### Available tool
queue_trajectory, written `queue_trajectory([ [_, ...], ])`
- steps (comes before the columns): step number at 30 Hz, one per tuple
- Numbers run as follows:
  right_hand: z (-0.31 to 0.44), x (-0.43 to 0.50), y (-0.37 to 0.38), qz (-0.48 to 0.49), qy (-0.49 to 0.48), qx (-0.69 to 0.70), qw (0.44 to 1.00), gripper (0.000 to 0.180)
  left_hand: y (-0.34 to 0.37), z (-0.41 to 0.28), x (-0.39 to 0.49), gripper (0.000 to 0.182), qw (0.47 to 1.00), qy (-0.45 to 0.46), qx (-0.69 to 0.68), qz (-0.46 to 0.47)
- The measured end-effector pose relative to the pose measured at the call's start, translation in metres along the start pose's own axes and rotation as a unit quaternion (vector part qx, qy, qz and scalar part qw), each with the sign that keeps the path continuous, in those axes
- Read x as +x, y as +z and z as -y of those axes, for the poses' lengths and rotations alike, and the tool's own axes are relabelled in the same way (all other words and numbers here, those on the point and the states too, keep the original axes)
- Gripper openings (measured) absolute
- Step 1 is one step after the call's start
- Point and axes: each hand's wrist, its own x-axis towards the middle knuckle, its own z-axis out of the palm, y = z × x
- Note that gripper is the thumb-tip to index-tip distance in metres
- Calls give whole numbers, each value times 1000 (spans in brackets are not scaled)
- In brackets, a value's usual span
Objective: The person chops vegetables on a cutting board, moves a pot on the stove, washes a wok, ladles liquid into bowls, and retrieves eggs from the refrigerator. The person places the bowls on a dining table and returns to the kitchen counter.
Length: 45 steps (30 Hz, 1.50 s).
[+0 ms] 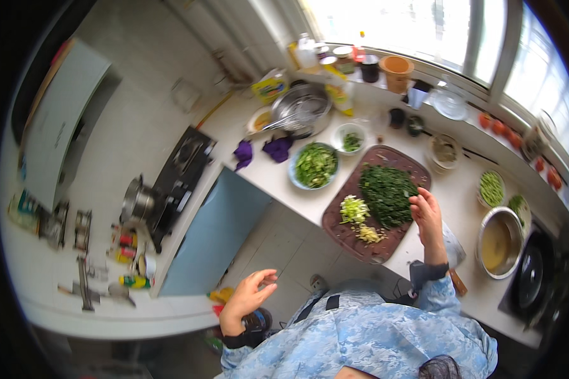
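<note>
My right hand [427,222] is raised over the right edge of a brown cutting board [334,215], fingers bent and nothing visible in them. On the board lie a large heap of chopped dark leafy greens [390,194], a small pile of chopped pale-green scallion [354,210] and some minced garlic or ginger [370,234]. A cleaver, its blade [454,248] partly behind my right wrist and its wooden handle [458,283] towards me, rests beside the board. My left hand [249,297] hangs in the air over the floor, thumb and fingers apart, holding nothing.
Left of the board stand a bowl of chopped greens [316,166], a white bowl [350,138] and a steel pot [308,106]. A metal basin of cloudy liquid [500,242] stands right. A gas stove [178,175] carries a pot [140,200]. Tomatoes [499,127] line the sill.
</note>
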Motion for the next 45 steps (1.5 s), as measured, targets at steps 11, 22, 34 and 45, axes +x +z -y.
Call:
queue_trajectory([
  [11,-76,-69,136,228,197,6,953,24,-52,82,7,37,999,9,-32,-39],
  [22,-219,-81,384,234,256,-210,914,21,-230,295,85,35,990,46,-94,-93],
  [34,-309,-41,582,379,228,-326,835,25,-321,389,137,34,994,27,-93,-58],
  [45,-240,-45,435,246,168,-245,923,35,-289,320,165,32,991,78,-89,66],
])
